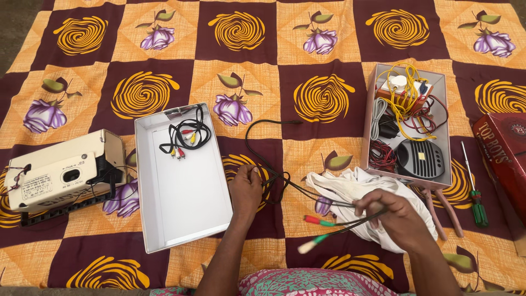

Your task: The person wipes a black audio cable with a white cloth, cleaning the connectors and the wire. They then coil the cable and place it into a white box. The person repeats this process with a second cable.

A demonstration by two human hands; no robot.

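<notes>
While the black cable [274, 148] lies looped across the patterned cloth [323, 49], its plug end runs low and leftward from the right hand [395, 216], with the coloured plugs [315, 233] pointing toward the lower left. Its long run bends up from the left hand [246, 189] toward the middle of the cloth and ends near a dark square.

Left hand: palm down on the cloth just beside the open white box [183, 192], fingers curled shut, pinching the cable at its loop.

Right hand: raised over a white cloth bundle [350, 192], fingers closed around the cable strands, wrist angled inward.

White box: shallow, long axis running away from the person; a second coiled cable [186, 134] with coloured plugs lies in its far end.

Second box [370, 109], right: yellow, red and grey wires and a dark round part.

Beside it: a green-handled screwdriver [474, 186], pliers [446, 211], a red carton [507, 153].

Far left: a cream device [60, 170].
</notes>
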